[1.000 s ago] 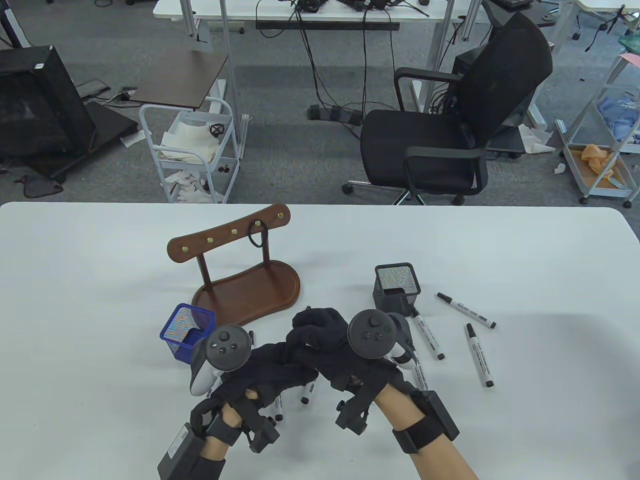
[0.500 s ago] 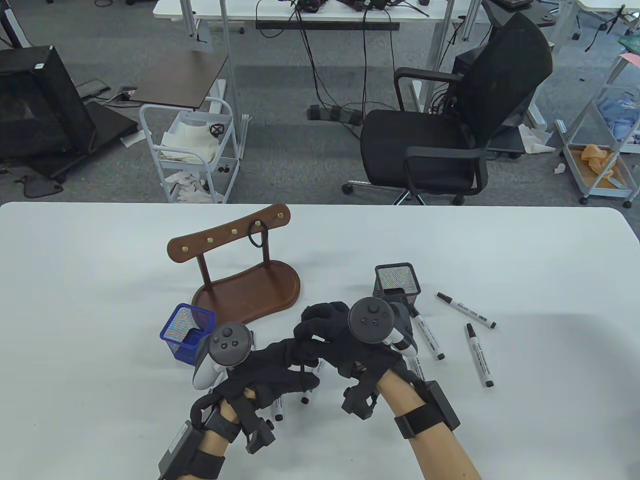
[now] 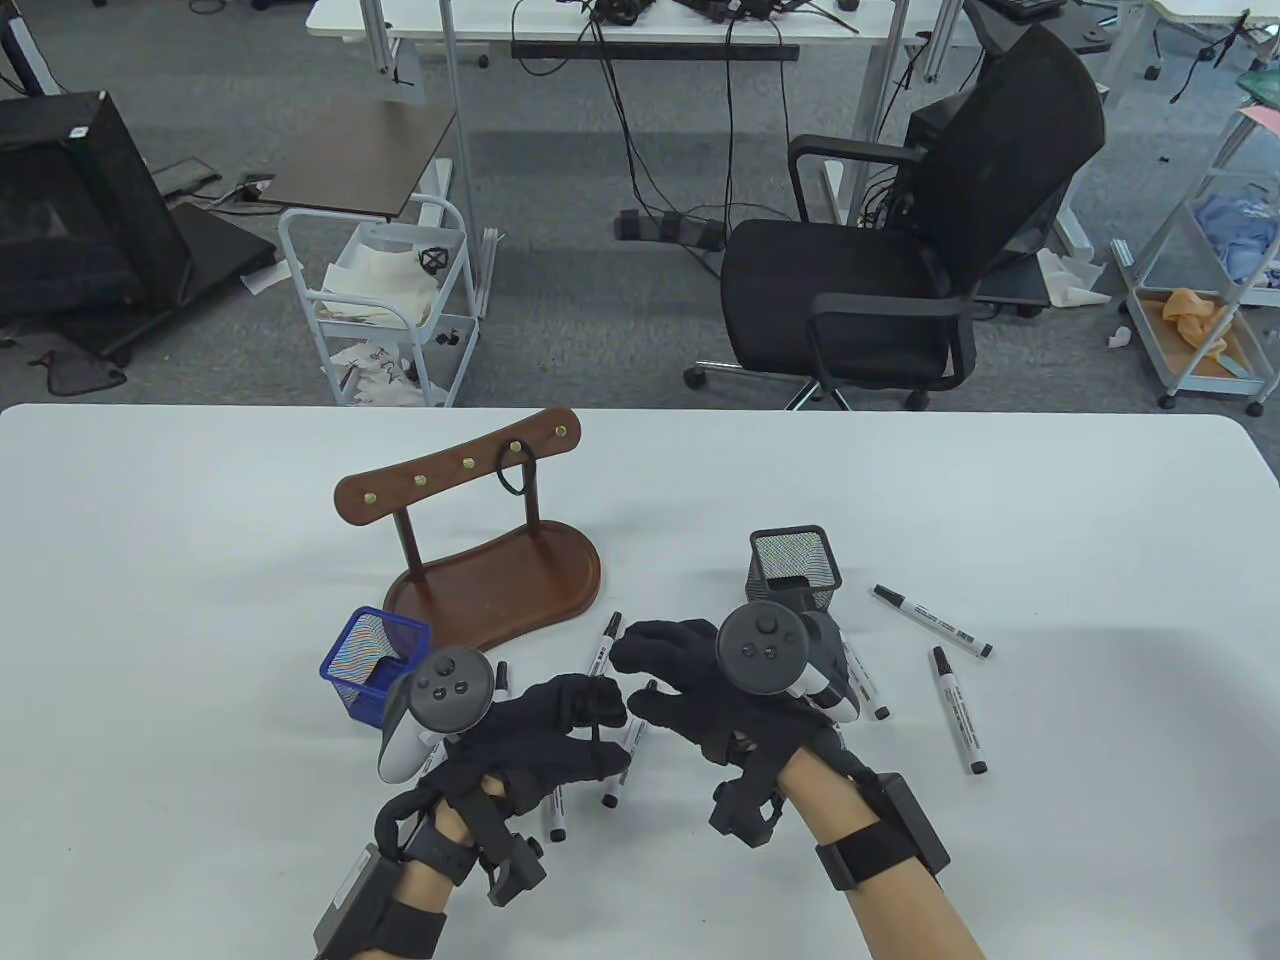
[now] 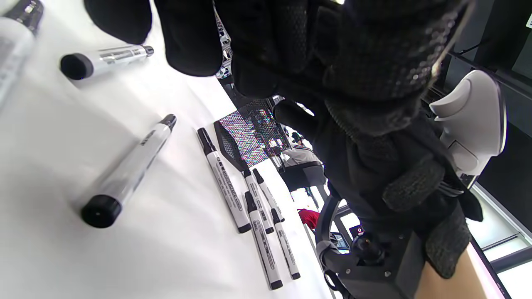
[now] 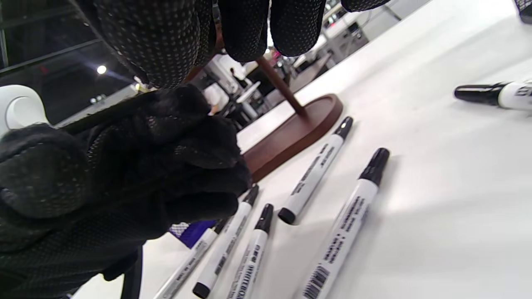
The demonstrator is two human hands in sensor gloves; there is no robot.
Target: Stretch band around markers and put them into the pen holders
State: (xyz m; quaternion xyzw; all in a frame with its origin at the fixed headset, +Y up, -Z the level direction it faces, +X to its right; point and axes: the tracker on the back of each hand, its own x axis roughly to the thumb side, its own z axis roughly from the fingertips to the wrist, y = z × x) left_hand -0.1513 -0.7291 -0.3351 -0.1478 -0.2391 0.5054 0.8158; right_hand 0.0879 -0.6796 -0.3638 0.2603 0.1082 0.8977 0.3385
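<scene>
Several white markers with black caps lie on the white table: one between my hands, others under my left hand, more to the right. My left hand is curled and pinches a thin black band that hangs from its fingertips. In the right wrist view the left hand shows as a fist. My right hand hovers over the markers with loosely curled fingers and holds nothing I can see. A blue mesh holder stands left, a black one right.
A brown wooden rack stands behind the hands, with another black band on one of its hooks. An office chair and a white cart stand beyond the table's far edge.
The hands were pressed together over the markers and have drawn apart; the right hand moved right. The marker between them is now uncovered. The band now shows hanging at the left fingertips.
</scene>
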